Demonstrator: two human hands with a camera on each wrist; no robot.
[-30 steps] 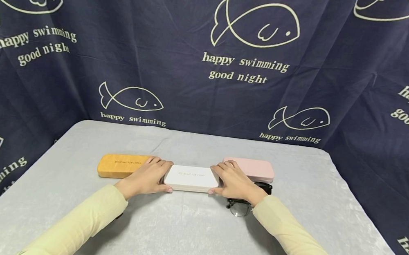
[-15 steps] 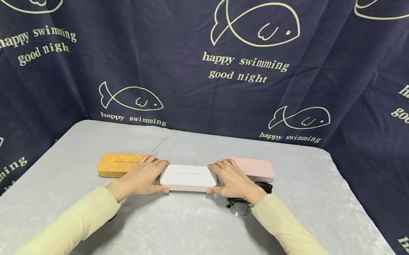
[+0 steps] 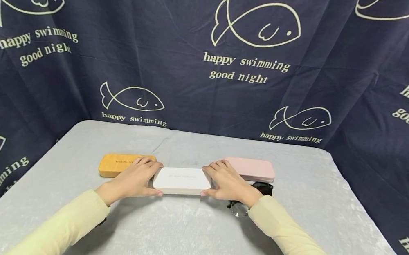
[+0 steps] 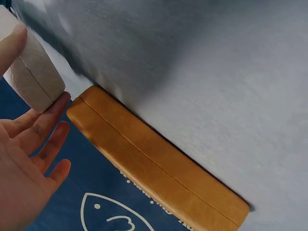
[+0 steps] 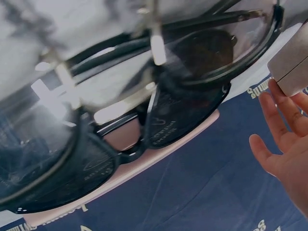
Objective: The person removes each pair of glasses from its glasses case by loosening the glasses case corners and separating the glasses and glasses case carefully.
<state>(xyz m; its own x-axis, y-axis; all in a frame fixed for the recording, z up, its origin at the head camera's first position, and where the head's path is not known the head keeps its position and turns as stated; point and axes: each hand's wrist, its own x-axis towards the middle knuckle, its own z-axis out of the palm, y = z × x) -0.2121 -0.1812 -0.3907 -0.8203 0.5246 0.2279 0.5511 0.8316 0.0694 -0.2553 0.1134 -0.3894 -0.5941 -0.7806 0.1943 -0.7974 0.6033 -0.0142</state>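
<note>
A white glasses case (image 3: 182,180), its lid closed, is held level between both hands in the head view. My left hand (image 3: 134,180) pinches its left end, thumb at the front edge and fingers behind. At the other end my right hand (image 3: 226,182) grips it the same way. Up close, the left wrist view shows the case's seamed end (image 4: 36,72) between thumb and fingertips. Right fingertips touch the case's corner (image 5: 291,65) in the right wrist view; the thumb is out of that picture. An orange glasses case (image 3: 113,166) lies just behind the left hand, partly covered by it.
A pink glasses case (image 3: 254,169) lies behind the right hand. Black sunglasses (image 3: 264,188) and clear-lensed glasses (image 3: 239,210) sit near the right wrist, partly hidden by the sleeve. A dark item (image 3: 101,221) peeks out beside the left sleeve. Patterned navy cloth (image 3: 243,106) hangs behind the table.
Both hands have shifted the white case to the left and slightly nearer the person. More of the orange case's right end now shows. The other cases and the glasses have stayed put.
</note>
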